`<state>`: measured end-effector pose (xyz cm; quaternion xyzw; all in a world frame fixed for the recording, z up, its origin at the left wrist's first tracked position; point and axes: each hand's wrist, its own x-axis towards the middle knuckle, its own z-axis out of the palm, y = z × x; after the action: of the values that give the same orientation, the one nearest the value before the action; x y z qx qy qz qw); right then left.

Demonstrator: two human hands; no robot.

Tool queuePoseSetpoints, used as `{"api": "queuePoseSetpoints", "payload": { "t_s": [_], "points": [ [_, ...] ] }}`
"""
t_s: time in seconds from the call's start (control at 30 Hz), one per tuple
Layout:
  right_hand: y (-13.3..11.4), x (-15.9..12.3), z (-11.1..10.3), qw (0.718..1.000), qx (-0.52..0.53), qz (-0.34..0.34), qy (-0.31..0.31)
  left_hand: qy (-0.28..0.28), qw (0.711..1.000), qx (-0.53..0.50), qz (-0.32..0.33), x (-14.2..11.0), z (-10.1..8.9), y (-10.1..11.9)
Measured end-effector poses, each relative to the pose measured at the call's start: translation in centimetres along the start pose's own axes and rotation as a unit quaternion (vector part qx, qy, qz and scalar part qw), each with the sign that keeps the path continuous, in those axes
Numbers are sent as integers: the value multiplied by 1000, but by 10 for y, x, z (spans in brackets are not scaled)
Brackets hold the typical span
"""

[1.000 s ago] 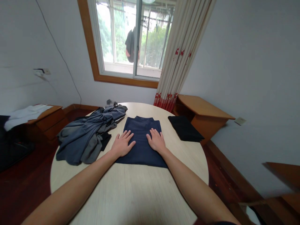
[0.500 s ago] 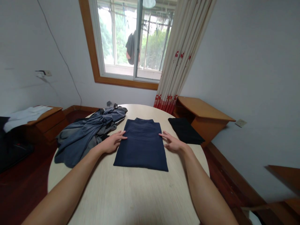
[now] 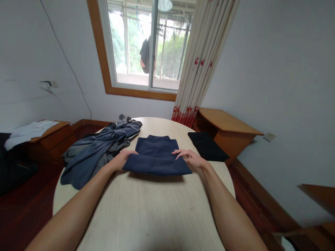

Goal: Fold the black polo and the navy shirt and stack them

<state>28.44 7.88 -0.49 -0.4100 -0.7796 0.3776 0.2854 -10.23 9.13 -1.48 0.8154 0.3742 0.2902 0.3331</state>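
A navy folded shirt (image 3: 157,164) lies in front of me on the table, its collar end at the far side. The near part is raised off the tabletop and bends across the middle, with a shadow beneath it. My left hand (image 3: 123,159) grips the shirt's left edge, its fingertips partly hidden by the cloth. At the right edge, my right hand (image 3: 190,157) holds the cloth at the bend, with fingers on top and the thumb side out of sight.
On the left of the round table (image 3: 151,209) lies a heap of grey and blue clothes (image 3: 96,150). A folded black garment (image 3: 208,146) rests at the right edge. Behind it stands a wooden desk (image 3: 230,120), beside a long curtain (image 3: 199,69).
Both hands have gone from lying along the shirt's sides to gripping its edges. The shirt's near part has come up off the table and bends at the middle.
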Motion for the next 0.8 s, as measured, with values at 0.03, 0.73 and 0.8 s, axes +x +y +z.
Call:
{"api": "queuePoseSetpoints", "payload": {
  "t_s": [0.03, 0.73, 0.8],
  "points": [
    [2, 2, 2, 999, 36, 2, 26, 26, 999, -18, -8, 2, 0, 0],
    [35, 37, 35, 931, -51, 149, 330, 145, 966, -130, -173, 11, 13, -5],
    [31, 35, 35, 928, -84, 162, 324, 129, 968, -108, -184, 9, 11, -5]
  ]
}}
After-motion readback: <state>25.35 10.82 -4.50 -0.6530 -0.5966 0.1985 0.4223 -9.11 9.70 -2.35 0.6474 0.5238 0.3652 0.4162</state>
